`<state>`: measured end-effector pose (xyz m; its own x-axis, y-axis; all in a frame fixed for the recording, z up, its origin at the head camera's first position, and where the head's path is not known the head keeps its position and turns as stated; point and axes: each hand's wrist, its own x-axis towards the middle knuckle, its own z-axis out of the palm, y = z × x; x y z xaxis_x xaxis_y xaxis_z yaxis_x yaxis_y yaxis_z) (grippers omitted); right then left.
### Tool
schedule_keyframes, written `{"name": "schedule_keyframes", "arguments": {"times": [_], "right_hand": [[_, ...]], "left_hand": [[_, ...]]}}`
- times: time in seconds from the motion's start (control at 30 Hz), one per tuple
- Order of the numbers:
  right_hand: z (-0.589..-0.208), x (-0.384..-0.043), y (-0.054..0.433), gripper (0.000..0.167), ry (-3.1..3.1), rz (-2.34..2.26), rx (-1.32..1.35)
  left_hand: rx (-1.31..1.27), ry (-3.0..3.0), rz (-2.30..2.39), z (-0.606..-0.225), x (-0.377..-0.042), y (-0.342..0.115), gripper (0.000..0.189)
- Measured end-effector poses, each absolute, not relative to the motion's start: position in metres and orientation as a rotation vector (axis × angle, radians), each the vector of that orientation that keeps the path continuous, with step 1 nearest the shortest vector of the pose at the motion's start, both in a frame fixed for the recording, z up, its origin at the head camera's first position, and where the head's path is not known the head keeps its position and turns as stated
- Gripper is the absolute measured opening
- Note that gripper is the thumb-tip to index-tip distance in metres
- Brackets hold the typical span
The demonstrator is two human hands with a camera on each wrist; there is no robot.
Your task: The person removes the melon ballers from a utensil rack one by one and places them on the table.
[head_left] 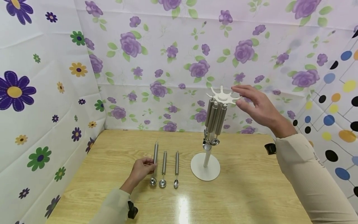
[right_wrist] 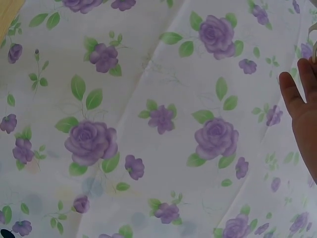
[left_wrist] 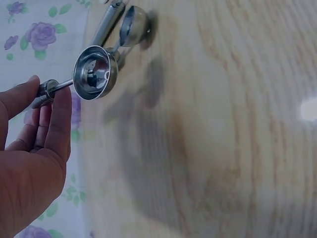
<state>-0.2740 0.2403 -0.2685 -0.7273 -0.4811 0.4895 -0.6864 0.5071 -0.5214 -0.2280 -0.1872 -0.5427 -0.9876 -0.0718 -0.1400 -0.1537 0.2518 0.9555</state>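
Observation:
On the table at left, my left hand pinches a steel melon baller by its handle between thumb and fingers. Its round, hollow bowl faces the camera in the left wrist view. Right beside it lie a second melon baller and a tool with a narrower oval bowl. My right hand is raised at the white rack's pronged top, fingers mostly straight, tips at the prongs; whether they touch is hard to tell. Several steel scoops hang from the rack's left and front prongs.
The rack stands on a round white base on the wooden table. Flowered cloth rises behind the table. More patterned cloth hangs at the left and right sides.

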Motion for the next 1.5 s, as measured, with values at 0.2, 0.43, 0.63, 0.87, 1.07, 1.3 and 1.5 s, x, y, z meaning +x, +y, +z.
{"name": "schedule_keyframes", "arguments": {"times": [0.2, 0.43, 0.63, 0.87, 1.07, 1.3, 1.5], "right_hand": [[-0.269, -0.271, 0.238, 0.049, -2.459, 1.041, 0.945], [-0.271, -0.269, 0.238, 0.050, -2.448, 1.030, 0.903], [-0.272, -0.268, 0.237, 0.050, -2.452, 1.035, 0.888], [-0.273, -0.266, 0.237, 0.050, -2.458, 1.054, 0.869], [-0.273, -0.267, 0.237, 0.050, -2.447, 1.046, 0.878], [-0.273, -0.269, 0.238, 0.050, -2.436, 1.032, 0.878], [-0.274, -0.269, 0.238, 0.050, -2.435, 1.050, 0.881]], "left_hand": [[-0.228, 2.423, 1.851, -0.550, -0.228, -0.190, 0.020], [-0.279, 2.444, 1.789, -0.556, -0.230, -0.192, 0.018], [-0.324, 2.444, 1.740, -0.562, -0.234, -0.195, 0.023], [-0.362, 2.458, 1.673, -0.564, -0.237, -0.194, 0.025], [-0.396, 2.478, 1.619, -0.564, -0.239, -0.194, 0.023], [-0.420, 2.507, 1.551, -0.563, -0.240, -0.194, 0.017], [-0.432, 2.557, 1.474, -0.562, -0.242, -0.194, 0.017]]}}
